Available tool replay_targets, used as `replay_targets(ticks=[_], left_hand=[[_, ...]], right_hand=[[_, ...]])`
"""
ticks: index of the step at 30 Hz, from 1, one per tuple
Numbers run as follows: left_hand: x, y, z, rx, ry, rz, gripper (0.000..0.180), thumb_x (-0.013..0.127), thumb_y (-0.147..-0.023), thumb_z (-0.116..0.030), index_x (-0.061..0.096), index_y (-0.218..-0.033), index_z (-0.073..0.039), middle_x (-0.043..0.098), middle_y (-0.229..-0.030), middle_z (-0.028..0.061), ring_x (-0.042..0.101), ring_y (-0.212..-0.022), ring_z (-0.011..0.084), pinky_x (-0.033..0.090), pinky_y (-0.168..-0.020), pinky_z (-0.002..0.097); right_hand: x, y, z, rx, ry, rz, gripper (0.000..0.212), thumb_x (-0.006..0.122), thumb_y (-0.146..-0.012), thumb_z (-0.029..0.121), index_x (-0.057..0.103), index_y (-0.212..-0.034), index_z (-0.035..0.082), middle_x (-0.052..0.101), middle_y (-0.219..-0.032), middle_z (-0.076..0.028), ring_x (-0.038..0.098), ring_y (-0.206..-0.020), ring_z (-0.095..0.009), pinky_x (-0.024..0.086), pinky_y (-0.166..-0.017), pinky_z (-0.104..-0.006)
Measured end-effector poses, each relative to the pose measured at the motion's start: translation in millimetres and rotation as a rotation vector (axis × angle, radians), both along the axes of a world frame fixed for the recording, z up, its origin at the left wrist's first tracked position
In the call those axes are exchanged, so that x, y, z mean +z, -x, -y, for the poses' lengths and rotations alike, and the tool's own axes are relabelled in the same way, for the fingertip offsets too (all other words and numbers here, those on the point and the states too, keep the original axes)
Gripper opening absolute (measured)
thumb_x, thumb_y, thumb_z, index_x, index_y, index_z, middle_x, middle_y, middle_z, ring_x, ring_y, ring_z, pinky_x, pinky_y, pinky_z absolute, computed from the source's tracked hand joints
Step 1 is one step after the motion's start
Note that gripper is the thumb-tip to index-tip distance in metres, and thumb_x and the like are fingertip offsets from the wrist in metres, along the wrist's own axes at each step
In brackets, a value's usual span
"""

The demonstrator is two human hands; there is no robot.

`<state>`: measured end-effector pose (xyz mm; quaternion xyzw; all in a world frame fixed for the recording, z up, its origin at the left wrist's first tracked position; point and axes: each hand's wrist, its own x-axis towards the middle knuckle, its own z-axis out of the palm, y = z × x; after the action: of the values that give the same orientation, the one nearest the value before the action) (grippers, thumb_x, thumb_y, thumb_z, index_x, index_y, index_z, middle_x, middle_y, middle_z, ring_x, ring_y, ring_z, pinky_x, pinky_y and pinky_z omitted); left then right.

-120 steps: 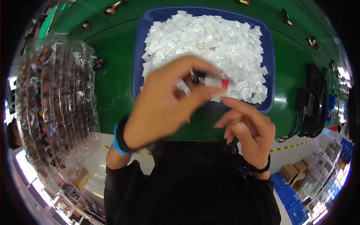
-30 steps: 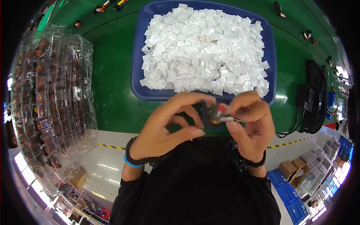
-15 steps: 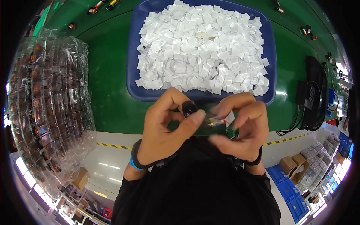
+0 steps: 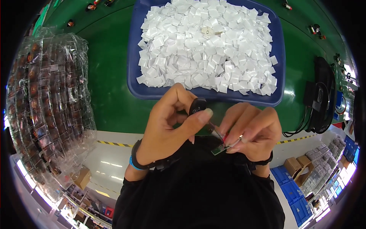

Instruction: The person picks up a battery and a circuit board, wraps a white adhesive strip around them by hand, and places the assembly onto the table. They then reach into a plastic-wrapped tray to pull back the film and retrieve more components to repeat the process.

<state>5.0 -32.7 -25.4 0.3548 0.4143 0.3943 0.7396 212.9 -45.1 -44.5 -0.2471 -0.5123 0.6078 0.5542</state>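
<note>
My left hand (image 4: 167, 118) is closed, its thumb and index finger pinching a small black rounded piece (image 4: 197, 105) with faint markings. Thin wires (image 4: 216, 132), partly blurred, run from beside that thumb towards my right hand (image 4: 253, 131). The right fingertips are pressed together around the wires, one of them red. Just below those fingertips a small green circuit board (image 4: 219, 150) sticks out over my dark clothing. Part of the board and the wire ends are hidden by the fingers.
A blue tray (image 4: 131, 76) heaped with small white square pieces (image 4: 206, 49) stands ahead on the green table (image 4: 108, 103). Clear plastic packs of dark parts (image 4: 49, 87) are stacked at left. A black device with cables (image 4: 320, 93) lies at right, and small components (image 4: 314, 29) lie farther back.
My right hand has turned and lowered slightly, its fingers closing together around the wires. The green board now shows below them. The left hand keeps its pinch on the black piece, moving little.
</note>
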Motion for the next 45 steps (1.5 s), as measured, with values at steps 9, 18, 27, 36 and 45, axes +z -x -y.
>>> replay_targets(ticks=[9,18,27,36,45], left_hand=[[11,10,-2,-0.149,0.036,0.152,0.033,0.069,-0.09,0.002,0.053,-0.12,0.002,0.064,-0.11,0.0135,0.064,-0.085,0.0114,0.053,-0.057,0.02],[0,13,-2,-0.134,-0.148,0.005,0.036,0.069,-0.09,0.004,0.063,-0.126,0.002,0.063,-0.108,0.0099,0.062,-0.077,0.0101,0.052,-0.057,0.0198],[-1,11,3,-0.091,-0.096,-0.087,0.029,0.073,-0.089,-0.001,0.07,-0.118,0.0,0.063,-0.094,0.0035,0.055,-0.069,0.0038,0.046,-0.053,0.0168],[-4,6,5,-0.076,-0.102,-0.079,0.026,0.074,-0.091,-0.004,0.07,-0.116,0.002,0.065,-0.096,0.0034,0.052,-0.065,0.0023,0.043,-0.052,0.0164],[-6,5,5,-0.085,-0.098,-0.072,0.025,0.074,-0.09,-0.005,0.07,-0.114,0.002,0.067,-0.096,0.0044,0.053,-0.062,0.0022,0.043,-0.051,0.0161]], right_hand=[[8,14,5,-0.15,0.184,-0.268,0.03,0.075,-0.089,0.005,0.046,-0.091,0.011,0.054,-0.082,-0.005,0.074,-0.068,-0.031,0.054,-0.093,-0.0605],[4,19,8,-0.275,0.062,-0.079,0.029,0.071,-0.088,-0.004,0.046,-0.094,0.009,0.052,-0.085,-0.006,0.073,-0.093,-0.038,0.056,-0.092,-0.0566],[19,19,12,-0.323,0.131,0.063,0.037,0.071,-0.08,-0.018,0.049,-0.103,0.001,0.062,-0.089,-0.011,0.073,-0.091,-0.029,0.059,-0.087,-0.0415],[19,18,12,-0.332,0.183,0.215,0.039,0.074,-0.081,-0.009,0.047,-0.106,0.004,0.062,-0.087,-0.009,0.068,-0.08,-0.022,0.056,-0.09,-0.049],[17,15,12,-0.347,0.167,0.193,0.039,0.074,-0.08,-0.009,0.048,-0.106,0.004,0.063,-0.087,-0.008,0.068,-0.08,-0.021,0.055,-0.092,-0.0494]])
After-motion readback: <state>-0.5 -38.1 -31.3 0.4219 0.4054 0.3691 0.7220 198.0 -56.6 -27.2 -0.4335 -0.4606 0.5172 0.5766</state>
